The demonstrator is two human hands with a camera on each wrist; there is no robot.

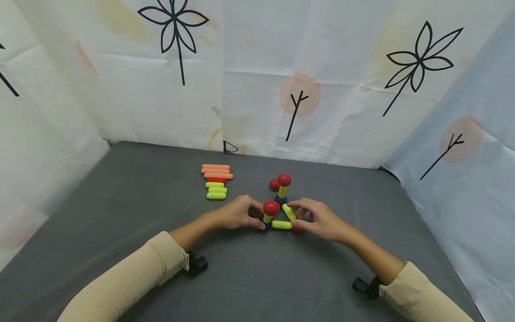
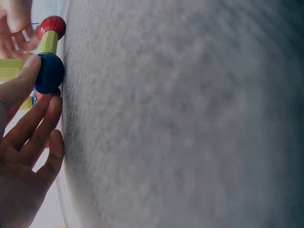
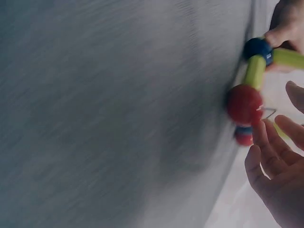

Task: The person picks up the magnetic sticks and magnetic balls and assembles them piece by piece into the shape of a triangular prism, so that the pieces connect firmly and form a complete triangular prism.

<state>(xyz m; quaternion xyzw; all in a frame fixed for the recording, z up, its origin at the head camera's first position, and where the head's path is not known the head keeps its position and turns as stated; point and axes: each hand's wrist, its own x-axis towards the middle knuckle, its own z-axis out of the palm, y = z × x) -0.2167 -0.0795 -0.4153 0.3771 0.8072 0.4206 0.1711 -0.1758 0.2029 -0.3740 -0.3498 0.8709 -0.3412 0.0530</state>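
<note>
A frame of magnetic-looking balls and sticks stands on the dark tabletop. My left hand (image 1: 240, 213) pinches its blue ball (image 2: 50, 72) between thumb and fingers. From that ball rises a short yellow-green stick with a red ball (image 1: 271, 207) on top. Another yellow-green stick (image 1: 281, 225) lies between the blue ball and a low red ball (image 3: 244, 104). Loosely bent, the fingers of my right hand (image 1: 322, 220) are at this low ball, thumb apart in the right wrist view. A slanted yellow-green stick (image 1: 289, 212) runs toward the rear blue ball (image 1: 280, 199).
Behind the frame sits a loose red ball (image 1: 274, 184), beside the upright yellow-green stick (image 1: 282, 192) topped with red. Left of it, orange sticks (image 1: 216, 171), a red stick (image 1: 216, 180) and yellow-green sticks (image 1: 217, 190) lie in a stack-like row. Printed fabric (image 1: 257, 89) walls the table.
</note>
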